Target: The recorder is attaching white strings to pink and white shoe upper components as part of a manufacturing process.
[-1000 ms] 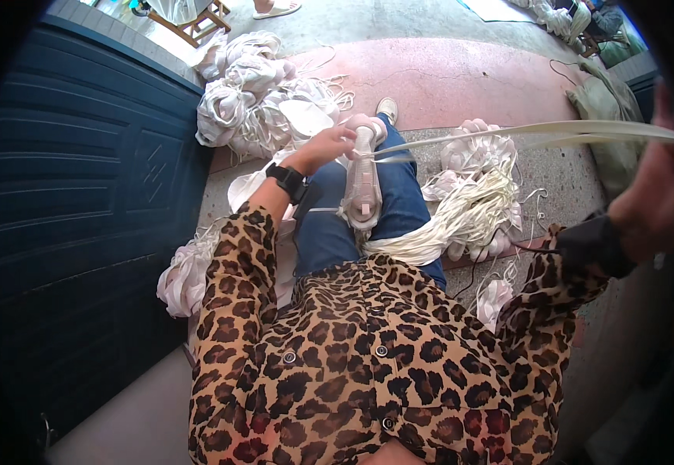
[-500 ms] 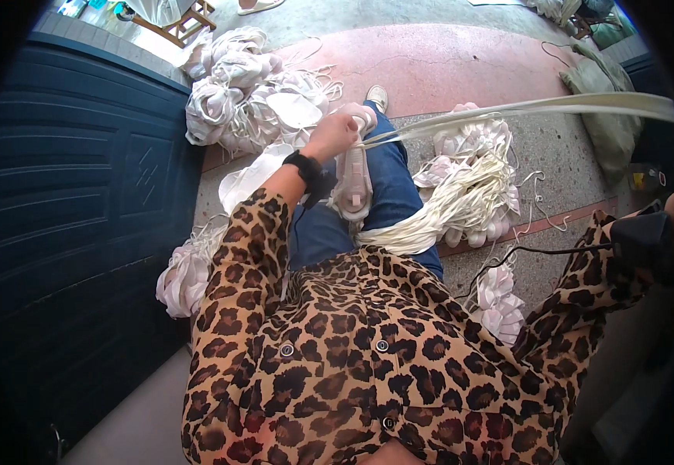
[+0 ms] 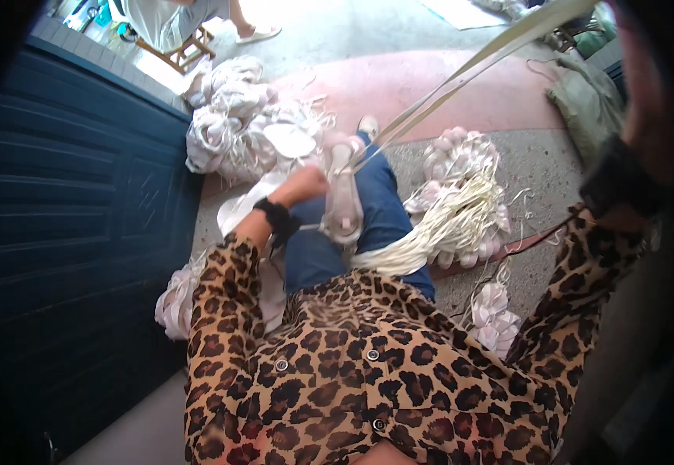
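Note:
Across my knees lies a pale pink, sole-shaped piece (image 3: 345,203), like a sandal sole, with long cream straps (image 3: 461,79) rising from its far end. The straps run taut up to the right, toward my raised right hand (image 3: 641,85). That hand is blurred and its fingertips pass out of the picture, but the straps' stretch shows it gripping them. Just left of the sole is my left hand (image 3: 306,184), its fingers smeared by motion. A hank of cream straps (image 3: 407,252) drapes over my right thigh toward a pile of pinkish soles (image 3: 461,155).
A big heap of white and pink strapped pieces (image 3: 232,124) lies at far left, by a dark blue panelled door (image 3: 81,186). Smaller bundles sit at left (image 3: 178,306) and right (image 3: 494,314). A greenish sack (image 3: 585,108) stands far right. Another person sits beyond the heap.
My right hand has swung upward, lifting the straps to a steeper slant. My left hand has moved off the straps, back toward me and left. The view has tilted slightly.

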`<state>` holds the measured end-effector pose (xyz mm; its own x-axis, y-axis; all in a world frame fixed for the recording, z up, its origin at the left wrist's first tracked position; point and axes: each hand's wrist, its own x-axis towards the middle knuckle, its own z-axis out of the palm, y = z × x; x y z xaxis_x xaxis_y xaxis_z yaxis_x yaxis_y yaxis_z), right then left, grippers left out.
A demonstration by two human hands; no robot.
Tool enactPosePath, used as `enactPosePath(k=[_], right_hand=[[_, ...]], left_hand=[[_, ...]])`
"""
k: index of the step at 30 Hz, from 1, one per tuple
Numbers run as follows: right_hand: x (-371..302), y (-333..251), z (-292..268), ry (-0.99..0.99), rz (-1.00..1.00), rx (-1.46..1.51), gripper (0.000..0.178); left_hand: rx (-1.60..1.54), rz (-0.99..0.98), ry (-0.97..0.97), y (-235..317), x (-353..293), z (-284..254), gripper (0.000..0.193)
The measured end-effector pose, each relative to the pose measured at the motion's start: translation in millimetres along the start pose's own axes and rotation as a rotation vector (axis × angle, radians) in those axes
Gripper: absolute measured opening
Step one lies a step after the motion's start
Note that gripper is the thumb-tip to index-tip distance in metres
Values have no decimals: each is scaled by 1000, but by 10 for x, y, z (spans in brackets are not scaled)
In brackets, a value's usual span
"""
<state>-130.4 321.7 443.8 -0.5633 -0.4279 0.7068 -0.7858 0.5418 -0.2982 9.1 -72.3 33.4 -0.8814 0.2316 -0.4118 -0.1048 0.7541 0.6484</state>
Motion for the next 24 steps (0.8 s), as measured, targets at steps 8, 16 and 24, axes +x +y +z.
enactPosePath(k=[8,16,24], right_hand=[[689,-372,182,179,84,760,27],[152,-223,635,-21,-36,1439,62],[-1322,1641,632,256,518,1557,41]], left_hand=[[-8,476,275,1474,23,-518,56],[-100,819,430,1480,306,-587,48],[-1019,107,604,457,-1174,-1541,15]])
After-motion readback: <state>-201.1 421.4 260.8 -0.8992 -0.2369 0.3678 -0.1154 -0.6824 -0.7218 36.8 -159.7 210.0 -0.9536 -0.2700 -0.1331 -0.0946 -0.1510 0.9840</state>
